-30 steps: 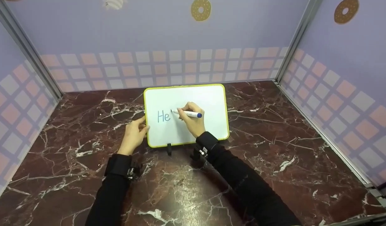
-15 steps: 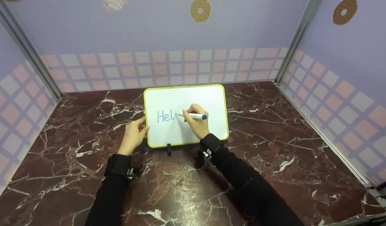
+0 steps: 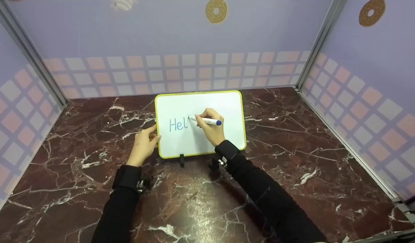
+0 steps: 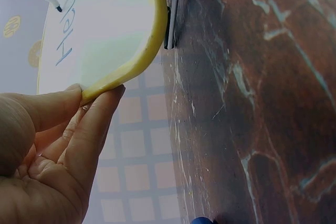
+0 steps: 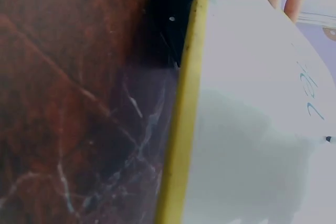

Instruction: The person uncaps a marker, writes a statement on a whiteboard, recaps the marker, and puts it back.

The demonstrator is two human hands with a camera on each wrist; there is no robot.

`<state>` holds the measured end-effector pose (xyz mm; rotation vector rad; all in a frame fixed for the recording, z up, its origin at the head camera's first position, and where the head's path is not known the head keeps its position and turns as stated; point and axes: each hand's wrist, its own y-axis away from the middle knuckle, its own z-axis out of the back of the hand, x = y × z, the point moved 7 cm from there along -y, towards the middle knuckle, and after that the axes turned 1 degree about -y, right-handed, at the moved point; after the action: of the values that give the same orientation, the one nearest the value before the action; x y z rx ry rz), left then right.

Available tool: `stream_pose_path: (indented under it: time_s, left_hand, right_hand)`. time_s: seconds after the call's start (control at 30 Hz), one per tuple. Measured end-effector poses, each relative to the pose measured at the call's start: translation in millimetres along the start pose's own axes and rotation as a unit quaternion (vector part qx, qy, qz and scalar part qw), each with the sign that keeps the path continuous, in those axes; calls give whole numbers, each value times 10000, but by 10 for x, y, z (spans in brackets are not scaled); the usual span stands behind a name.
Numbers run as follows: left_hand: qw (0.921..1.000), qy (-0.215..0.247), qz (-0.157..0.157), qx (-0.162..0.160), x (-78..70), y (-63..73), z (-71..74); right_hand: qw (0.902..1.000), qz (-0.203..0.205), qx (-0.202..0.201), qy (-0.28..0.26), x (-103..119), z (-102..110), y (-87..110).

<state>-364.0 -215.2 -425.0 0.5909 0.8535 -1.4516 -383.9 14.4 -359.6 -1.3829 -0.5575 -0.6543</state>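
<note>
A whiteboard (image 3: 173, 106) with a yellow frame leans back on a black stand (image 3: 182, 160). The blue letters "Hel" (image 3: 178, 124) are written on its left half. My right hand (image 3: 212, 130) grips a white marker (image 3: 207, 120) with a blue end, its dark tip right at the board just beyond and above the "l". My left hand (image 3: 145, 143) pinches the board's left edge between thumb and fingers; the left wrist view shows the thumb (image 4: 58, 103) on the front face and fingers behind. In the right wrist view the right hand is out of sight.
The board stands on a dark red marbled tabletop (image 3: 75, 152). A lilac back wall (image 3: 160, 33) with pink and white squares rises behind it, and side walls close in left and right. A small blue round thing (image 4: 201, 220) shows at the left wrist view's bottom edge.
An "l" has appeared after "He". My right hand with the marker has shifted right, then slightly up over the last half second. My left hand keeps its hold on the board.
</note>
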Motion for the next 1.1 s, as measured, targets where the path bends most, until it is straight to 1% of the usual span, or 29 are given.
stream_pose_path:
  time_s: [0.23, 0.3, 0.37, 0.5, 0.6, 0.7, 0.87, 1.1]
  left_hand:
    - [9999, -51, 77, 61, -12, 12, 6]
    - [9999, -6, 93, 92, -8, 17, 1]
    - [9999, 20, 76, 104, -6, 17, -1]
    - [9999, 11, 83, 85, 8, 14, 0]
    - [10000, -20, 78, 58, 15, 13, -1]
    - [10000, -12, 39, 52, 13, 15, -7]
    - [9999, 32, 94, 92, 26, 20, -21]
    - [9998, 61, 144, 132, 21, 8, -23]
  right_hand:
    - [9996, 18, 261, 107, -22, 4, 82]
    - [9996, -21, 270, 82, -39, 21, 96]
    - [9998, -80, 204, 29, -58, 50, 101]
    - [9998, -176, -53, -70, -87, 124, 98]
    - [9996, -191, -166, -112, -102, 155, 92]
    - [9997, -140, -151, -106, -103, 153, 86]
    - [9999, -47, -113, -30, -88, 140, 76]
    - [9996, -40, -268, 109, -73, 192, 65]
